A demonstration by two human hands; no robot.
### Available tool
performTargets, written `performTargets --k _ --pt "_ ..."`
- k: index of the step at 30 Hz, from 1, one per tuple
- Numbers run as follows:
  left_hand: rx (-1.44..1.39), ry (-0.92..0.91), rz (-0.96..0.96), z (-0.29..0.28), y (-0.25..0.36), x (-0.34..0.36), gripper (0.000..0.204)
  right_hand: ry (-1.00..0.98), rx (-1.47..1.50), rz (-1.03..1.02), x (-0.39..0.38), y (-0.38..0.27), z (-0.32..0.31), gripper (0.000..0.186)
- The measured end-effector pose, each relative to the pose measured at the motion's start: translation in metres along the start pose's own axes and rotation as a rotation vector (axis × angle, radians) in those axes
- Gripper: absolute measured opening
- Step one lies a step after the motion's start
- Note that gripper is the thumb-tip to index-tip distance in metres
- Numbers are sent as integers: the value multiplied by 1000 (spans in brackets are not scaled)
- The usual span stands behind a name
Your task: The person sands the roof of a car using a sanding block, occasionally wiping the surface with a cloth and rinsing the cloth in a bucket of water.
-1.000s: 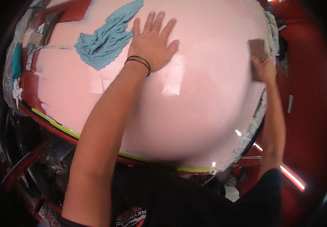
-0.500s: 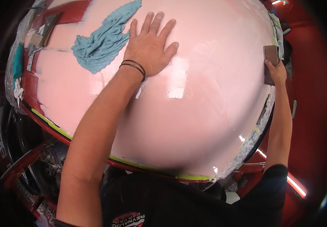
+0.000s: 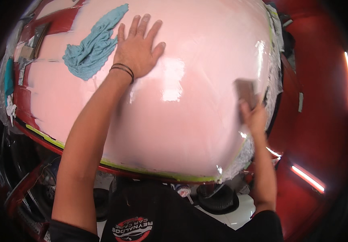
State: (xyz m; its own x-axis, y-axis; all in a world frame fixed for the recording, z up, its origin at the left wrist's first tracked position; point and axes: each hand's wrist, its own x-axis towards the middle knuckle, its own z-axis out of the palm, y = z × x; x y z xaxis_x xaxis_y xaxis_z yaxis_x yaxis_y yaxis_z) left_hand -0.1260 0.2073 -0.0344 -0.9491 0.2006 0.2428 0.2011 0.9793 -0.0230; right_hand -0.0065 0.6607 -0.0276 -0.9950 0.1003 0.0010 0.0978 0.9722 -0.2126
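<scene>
My left hand (image 3: 137,52) lies flat with fingers spread on a broad, glossy car panel (image 3: 170,133) coated in pale pink. Two thin dark bands circle that wrist. Just left of the fingers is a crumpled blue-green cloth (image 3: 91,50), resting on the same panel. Over by the panel's right side, my right hand (image 3: 255,117) grips a brown-grey sanding block (image 3: 245,88). Motion blurs the block and fingertips; the block appears to be against the pink surface, and its underside is hidden.
Yellow-green masking tape (image 3: 153,173) runs along the near edge, with clear plastic sheeting (image 3: 278,60) bunched down the right side. Another brown block (image 3: 26,52) sits at the far left, near a teal object (image 3: 9,76). Bare red paint (image 3: 57,26) shows at upper left.
My right hand has drawn the sanding block from the panel's right edge inward and nearer to me. My left hand stays flat beside the cloth; the whole view has shifted slightly.
</scene>
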Motion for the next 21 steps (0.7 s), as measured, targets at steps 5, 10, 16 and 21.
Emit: performTargets --k 5,10,16,21 --pt "-85 51 58 -4 18 10 69 240 -244 110 218 130 -23 77" --pt "-65 10 23 -6 20 18 70 114 -147 118 190 137 -21 64" --pt "34 -34 -33 0 3 5 68 -79 33 125 -128 -19 0 66" --pt "13 -6 11 -3 6 5 69 -35 114 167 -81 22 -2 63"
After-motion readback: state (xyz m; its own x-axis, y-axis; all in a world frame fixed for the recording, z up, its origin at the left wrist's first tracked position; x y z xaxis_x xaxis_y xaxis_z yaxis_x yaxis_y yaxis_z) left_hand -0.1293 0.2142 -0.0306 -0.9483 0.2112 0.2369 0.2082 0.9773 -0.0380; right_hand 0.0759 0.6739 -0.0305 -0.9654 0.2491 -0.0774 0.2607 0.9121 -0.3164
